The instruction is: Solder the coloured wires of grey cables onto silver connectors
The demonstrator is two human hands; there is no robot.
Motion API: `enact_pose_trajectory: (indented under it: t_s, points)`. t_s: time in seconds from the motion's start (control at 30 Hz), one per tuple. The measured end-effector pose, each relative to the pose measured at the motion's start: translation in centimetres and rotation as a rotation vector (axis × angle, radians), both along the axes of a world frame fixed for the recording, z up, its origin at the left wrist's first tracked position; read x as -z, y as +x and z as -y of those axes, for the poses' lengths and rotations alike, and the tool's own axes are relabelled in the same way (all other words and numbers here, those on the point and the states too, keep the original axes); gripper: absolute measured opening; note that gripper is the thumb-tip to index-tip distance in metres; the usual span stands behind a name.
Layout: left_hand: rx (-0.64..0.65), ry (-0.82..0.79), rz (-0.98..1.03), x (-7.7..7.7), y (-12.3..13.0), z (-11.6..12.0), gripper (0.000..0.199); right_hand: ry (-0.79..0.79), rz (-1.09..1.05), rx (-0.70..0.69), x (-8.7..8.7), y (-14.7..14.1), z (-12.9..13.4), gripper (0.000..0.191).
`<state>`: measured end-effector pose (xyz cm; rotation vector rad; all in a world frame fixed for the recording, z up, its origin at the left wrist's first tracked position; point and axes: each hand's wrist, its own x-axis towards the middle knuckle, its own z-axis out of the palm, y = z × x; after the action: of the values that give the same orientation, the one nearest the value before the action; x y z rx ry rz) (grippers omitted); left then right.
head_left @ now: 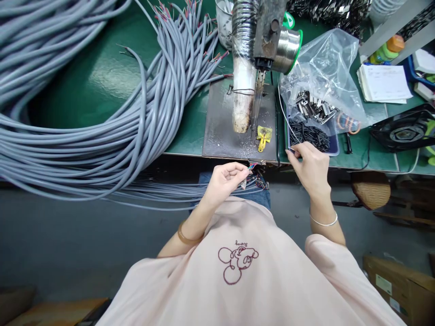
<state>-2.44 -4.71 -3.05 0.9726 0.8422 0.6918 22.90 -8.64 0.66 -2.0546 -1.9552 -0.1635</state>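
Near the table's front edge, my left hand (227, 181) pinches the coloured wires (252, 167) at a cable end. A small metal connector (257, 162) is at the wires' tips, by the edge of the dark plate (220, 122). To the right, my right hand (311, 167) has thumb and forefinger closed on the thin solder wire (284, 113), which runs up toward the solder spool (288, 50). This hand is at the front left corner of a blue bin (335, 147) of black parts. A yellow clip (263, 137) rests on the plate between the hands.
Grey cable bundles (136, 131) cover the left side. A soldering iron (258, 99) and a taped tube (243, 95) hang over the plate. A plastic bag (336, 68) with metal connectors lies on the bin. At the right are a paper stack (385, 83) and a black fan (404, 129).
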Motion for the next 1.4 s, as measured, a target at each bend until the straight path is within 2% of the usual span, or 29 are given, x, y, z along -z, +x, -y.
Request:
enact_pose_trajectory:
  t_s: [0.2,0.4,0.5,0.57,0.67,0.73,0.8,0.87,0.93,1.03,1.1,1.17,1.27,1.33,1.4]
  points:
    - [-0.027,-0.002,-0.016,0.1,-0.3,-0.2,0.037,-0.009,-0.044,-0.081,0.2,-1.2,-0.7,0.023]
    - [-0.028,0.015,-0.03,0.3,-0.9,-0.5,0.036,-0.076,-0.058,-0.126,-0.2,0.1,0.2,0.022]
    - [-0.027,0.074,-0.071,0.1,-0.8,-0.3,0.032,-0.041,-0.149,-0.119,-0.9,0.8,0.6,0.022]
    - [-0.013,0.204,-0.144,-0.3,-0.5,0.0,0.028,0.005,-0.186,-0.055,-1.4,1.5,0.6,0.023]
    - [0.055,0.571,-0.292,-1.2,0.1,0.6,0.02,0.038,-0.125,0.08,-1.9,3.1,0.1,0.026]
    - [0.128,0.787,-0.332,-2.0,0.6,0.9,0.019,0.011,-0.073,0.113,-1.9,4.3,-0.7,0.026]
    - [0.254,0.851,-0.275,-2.7,1.1,1.0,0.022,-0.025,-0.055,0.12,-1.6,5.2,-1.7,0.022]
    - [0.405,0.726,-0.163,-3.1,1.4,0.9,0.025,-0.047,-0.059,0.12,-1.3,5.6,-2.4,0.016]
    - [0.466,0.47,-0.069,-3.2,1.4,0.6,0.028,-0.044,-0.071,0.121,-1.1,5.8,-2.8,0.012]
    - [0.347,0.122,0.012,-2.6,1.2,-0.1,0.03,0.019,-0.078,0.138,-1.2,5.6,-2.9,0.011]
    - [0.244,0.019,0.053,-1.9,1.1,-0.4,0.032,0.084,-0.079,0.16,-1.5,5.4,-2.6,0.01]
    - [0.148,-0.003,0.058,-1.3,1.0,-0.6,0.034,0.179,-0.131,0.202,-1.9,4.8,-2.3,0.01]
    - [0.011,0.07,-0.013,-0.7,1.1,-0.6,0.033,0.389,-0.371,0.266,-2.8,2.8,-1.5,0.015]
    - [-0.069,0.155,-0.083,-0.7,1.3,-0.5,0.031,0.478,-0.563,0.224,-3.2,0.6,-0.8,0.017]
    - [-0.131,0.256,-0.154,-0.8,1.4,-0.3,0.029,0.407,-0.733,0.096,-3.2,-1.8,0.1,0.01]
